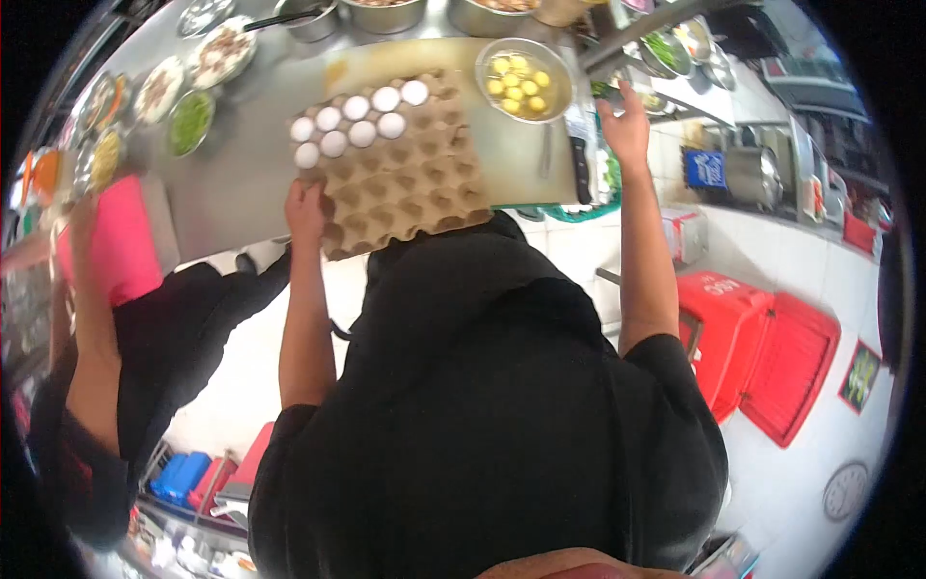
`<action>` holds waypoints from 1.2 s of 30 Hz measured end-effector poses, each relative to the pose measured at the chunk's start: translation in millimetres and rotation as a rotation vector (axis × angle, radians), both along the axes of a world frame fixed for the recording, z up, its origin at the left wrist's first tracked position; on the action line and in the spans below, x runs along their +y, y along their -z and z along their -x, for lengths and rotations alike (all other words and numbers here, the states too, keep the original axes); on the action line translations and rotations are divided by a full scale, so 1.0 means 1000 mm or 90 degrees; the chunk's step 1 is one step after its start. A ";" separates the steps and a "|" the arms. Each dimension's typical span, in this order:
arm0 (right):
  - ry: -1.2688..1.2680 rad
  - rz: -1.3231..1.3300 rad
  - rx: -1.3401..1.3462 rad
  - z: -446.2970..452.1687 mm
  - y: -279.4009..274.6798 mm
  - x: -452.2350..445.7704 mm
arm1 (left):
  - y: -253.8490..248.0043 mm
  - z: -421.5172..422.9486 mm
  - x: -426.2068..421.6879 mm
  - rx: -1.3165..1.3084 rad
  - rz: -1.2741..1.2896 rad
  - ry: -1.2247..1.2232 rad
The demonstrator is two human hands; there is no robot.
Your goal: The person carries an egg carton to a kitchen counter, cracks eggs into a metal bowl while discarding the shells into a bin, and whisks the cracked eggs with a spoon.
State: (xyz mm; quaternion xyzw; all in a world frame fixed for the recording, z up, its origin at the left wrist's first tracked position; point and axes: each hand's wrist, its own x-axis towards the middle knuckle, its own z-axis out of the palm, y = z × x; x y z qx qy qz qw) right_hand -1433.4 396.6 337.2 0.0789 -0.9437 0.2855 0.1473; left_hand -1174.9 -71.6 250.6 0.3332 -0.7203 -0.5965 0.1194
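A brown cardboard egg tray [405,188] lies tilted across the worktop's front edge. Several white eggs [362,133] fill cups at its far side, while the nearer cups hold none. My left hand [307,207] grips the tray's left edge, with the fingers partly hidden. To the right, a bowl [489,69] contains several raw yolks [514,94] in clear liquid. My right hand [627,125] is just beyond the bowl's right side, with fingers apart and nothing visible in it. Between bowl and hand lies a black-handled knife [580,169] on the cutting board [526,188].
Bowls of chopped food, including a green one [191,123], stand at the left. Metal pots [386,14] line the back. A co-worker's arm [92,299] is beside a pink board [121,241] at left. A red cooler [723,328] with its lid raised stands at right.
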 end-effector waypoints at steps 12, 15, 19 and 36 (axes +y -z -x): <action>-0.505 -0.353 -0.195 -0.016 0.023 -0.313 | 0.010 0.005 -0.046 0.031 -0.054 0.008; -0.529 -0.296 -0.157 -0.014 0.018 -0.295 | 0.013 0.005 -0.033 0.056 -0.092 0.003; -0.385 0.101 -0.198 -0.031 -0.023 -0.233 | 0.012 0.000 -0.006 0.016 -0.048 0.013; 0.655 0.762 -0.065 -0.151 0.158 0.116 | 0.026 0.004 -0.004 0.036 -0.046 0.025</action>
